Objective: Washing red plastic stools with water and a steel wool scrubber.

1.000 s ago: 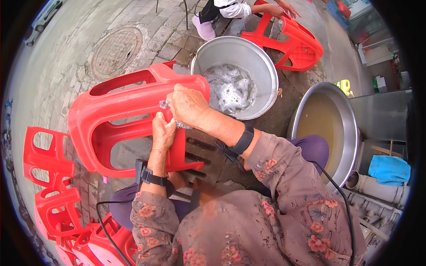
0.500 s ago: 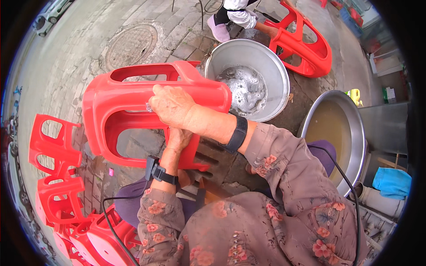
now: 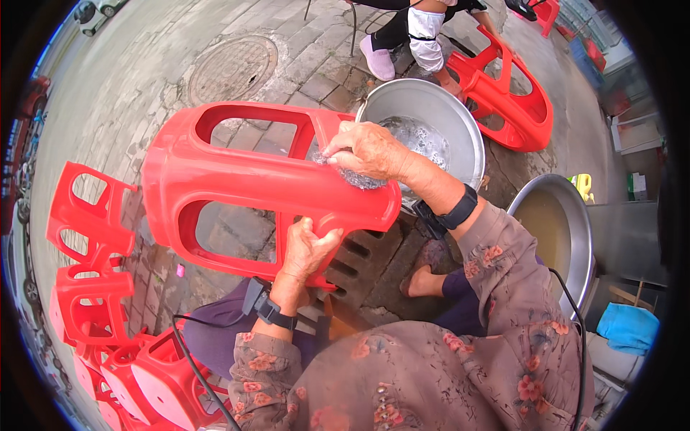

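A red plastic stool (image 3: 237, 172) lies on its side in front of me, its legs toward the right. My right hand (image 3: 370, 151) presses a silvery wire scouring pad (image 3: 359, 178) onto the upper leg of the stool, fingers closed round it. Lower down, my left hand (image 3: 309, 248) grips the stool's near leg, thumb lying along its face. Just beyond the stool's right end stands a deep metal pot (image 3: 467, 144) with sudsy water in it.
A wide metal basin (image 3: 582, 244) of murky water stands at my right. Several red stools (image 3: 93, 302) are piled at the left. Across the pot, a co-worker's hand (image 3: 451, 82) holds another red stool (image 3: 514, 108). A blue cloth (image 3: 632, 327) hangs at the far right.
My right hand has slid right along the stool's leg with the scouring pad. My left hand, earlier partly hidden under the right arm, now shows on the near leg.
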A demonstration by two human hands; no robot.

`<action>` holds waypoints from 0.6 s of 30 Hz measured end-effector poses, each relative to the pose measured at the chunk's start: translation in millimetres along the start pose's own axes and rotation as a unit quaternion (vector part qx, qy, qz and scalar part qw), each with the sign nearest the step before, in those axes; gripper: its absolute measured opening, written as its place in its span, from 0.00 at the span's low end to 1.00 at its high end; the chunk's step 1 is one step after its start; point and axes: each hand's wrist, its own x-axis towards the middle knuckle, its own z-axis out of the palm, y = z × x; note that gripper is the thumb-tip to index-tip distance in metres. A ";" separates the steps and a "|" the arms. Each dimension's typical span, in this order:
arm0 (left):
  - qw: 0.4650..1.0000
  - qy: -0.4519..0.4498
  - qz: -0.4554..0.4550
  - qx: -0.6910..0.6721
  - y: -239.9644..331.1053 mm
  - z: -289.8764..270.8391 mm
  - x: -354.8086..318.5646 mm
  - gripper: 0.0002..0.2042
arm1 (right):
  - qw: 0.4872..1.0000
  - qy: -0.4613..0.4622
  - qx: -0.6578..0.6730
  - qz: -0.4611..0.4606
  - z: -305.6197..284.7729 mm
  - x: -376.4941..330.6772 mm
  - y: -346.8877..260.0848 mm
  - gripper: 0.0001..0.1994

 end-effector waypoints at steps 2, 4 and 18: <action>1.000 -0.008 -0.012 0.016 -8.9 2.1 -9.3 0.15 | 0.997 -0.057 -0.038 0.024 5.9 8.0 -1.0 0.08; 0.999 -0.013 -0.039 -0.025 -8.2 -2.7 -16.5 0.16 | 0.992 -0.111 -0.037 0.052 8.3 20.4 11.4 0.09; 0.998 -0.027 -0.011 -0.061 -31.8 1.9 -18.9 0.14 | 0.998 -0.026 -0.045 -0.032 36.2 25.6 38.6 0.05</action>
